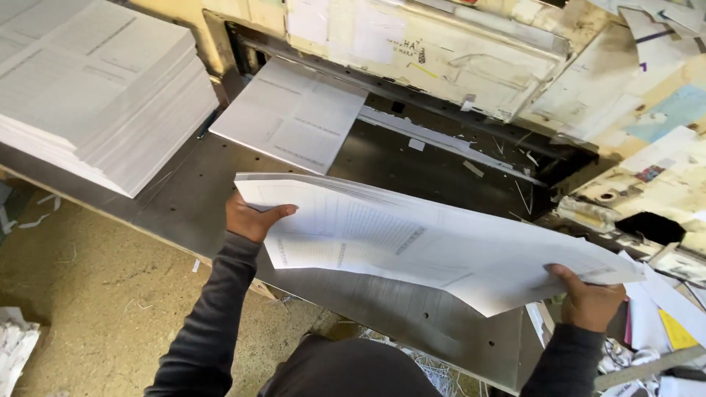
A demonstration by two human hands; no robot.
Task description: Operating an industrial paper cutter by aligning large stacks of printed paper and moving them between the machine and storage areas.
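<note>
I hold a wide sheaf of printed white sheets (pixel 426 239) above a metal table (pixel 184 198). My left hand (pixel 250 218) grips its left edge, thumb on top. At the sheaf's right corner my right hand (pixel 588 298) clamps it, thumb over the paper. The sheets sag and bend between the two hands. Both arms wear dark sleeves.
A tall stack of printed sheets (pixel 103 88) sits at the table's left. A thinner pile (pixel 294 114) lies under the worn paper-cutting machine (pixel 456 59) at the back. Paper scraps litter the slot (pixel 507 158) and the right side (pixel 662 323). Floor with offcuts lies lower left (pixel 81 294).
</note>
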